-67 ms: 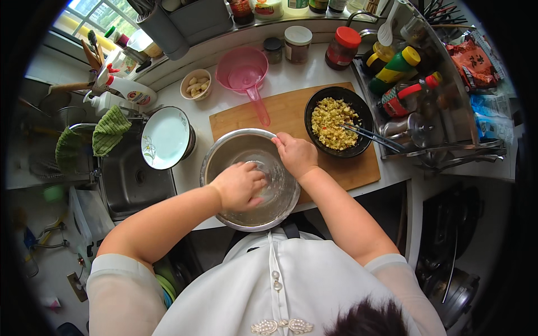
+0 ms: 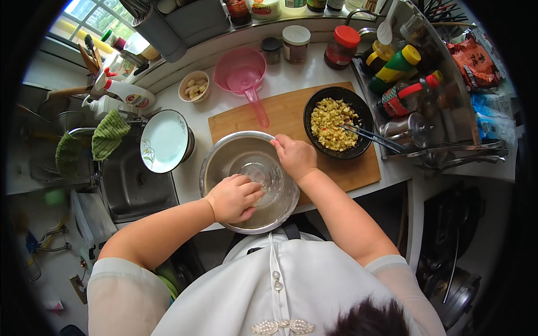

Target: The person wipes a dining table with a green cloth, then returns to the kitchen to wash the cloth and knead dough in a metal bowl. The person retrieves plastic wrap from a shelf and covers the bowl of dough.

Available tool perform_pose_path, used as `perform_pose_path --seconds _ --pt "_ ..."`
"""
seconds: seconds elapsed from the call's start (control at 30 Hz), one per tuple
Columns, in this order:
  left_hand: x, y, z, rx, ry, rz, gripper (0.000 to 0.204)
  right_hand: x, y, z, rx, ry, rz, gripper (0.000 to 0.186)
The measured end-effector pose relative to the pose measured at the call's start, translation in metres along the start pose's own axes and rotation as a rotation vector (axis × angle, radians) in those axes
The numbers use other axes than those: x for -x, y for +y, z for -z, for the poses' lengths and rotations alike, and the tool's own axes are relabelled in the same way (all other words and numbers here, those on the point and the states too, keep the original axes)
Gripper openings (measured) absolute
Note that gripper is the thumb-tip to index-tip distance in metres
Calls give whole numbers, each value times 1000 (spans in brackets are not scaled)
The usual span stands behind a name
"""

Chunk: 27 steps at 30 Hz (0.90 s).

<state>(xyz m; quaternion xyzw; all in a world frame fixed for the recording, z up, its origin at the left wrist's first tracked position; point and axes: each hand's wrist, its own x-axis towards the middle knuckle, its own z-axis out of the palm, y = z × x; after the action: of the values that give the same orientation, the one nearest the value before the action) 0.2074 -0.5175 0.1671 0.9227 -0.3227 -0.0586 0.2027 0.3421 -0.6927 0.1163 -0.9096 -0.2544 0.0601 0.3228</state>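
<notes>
Bending palm-down inside the wide, round, silver metal bowl (image 2: 231,159), your left hand (image 2: 234,197) has its fingers loosely curled; whether they hold anything, one cannot tell. Your right hand (image 2: 293,157) grips the bowl's far right rim, its forearm slanting up from the lower right. The bowl sits at the near edge of the white desk (image 2: 286,75), overlapping the brown wooden cutting board (image 2: 339,172).

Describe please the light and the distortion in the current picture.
In the head view, daylight shows through the window at upper left; the metal bowl carries soft, pale reflections; the back ledge looks bowed, and the corners fall to black.
</notes>
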Motion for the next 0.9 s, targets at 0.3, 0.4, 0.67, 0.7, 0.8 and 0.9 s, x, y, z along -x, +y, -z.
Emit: perform_pose_path --seconds 0.3,0.4,0.67,0.7,0.8,0.9 --pt "-33 -11 -47 -193 126 -39 19 6 -3 -1 -102 -7 -26 23" --pt "-57 -21 -47 -147 126 10 14 8 0 -4 -123 14 -39 22" --pt "-86 -46 -56 -34 18 264 17 0 -1 2 -45 23 -12 25" --pt "-83 -43 -57 24 29 289 19 2 -2 2 -20 2 -15 26" --pt "-84 -18 -36 64 -14 524 23 0 -4 3 21 1 24 26" --pt "-101 12 11 -93 -472 708 30 1 -4 8 41 -13 7 26"
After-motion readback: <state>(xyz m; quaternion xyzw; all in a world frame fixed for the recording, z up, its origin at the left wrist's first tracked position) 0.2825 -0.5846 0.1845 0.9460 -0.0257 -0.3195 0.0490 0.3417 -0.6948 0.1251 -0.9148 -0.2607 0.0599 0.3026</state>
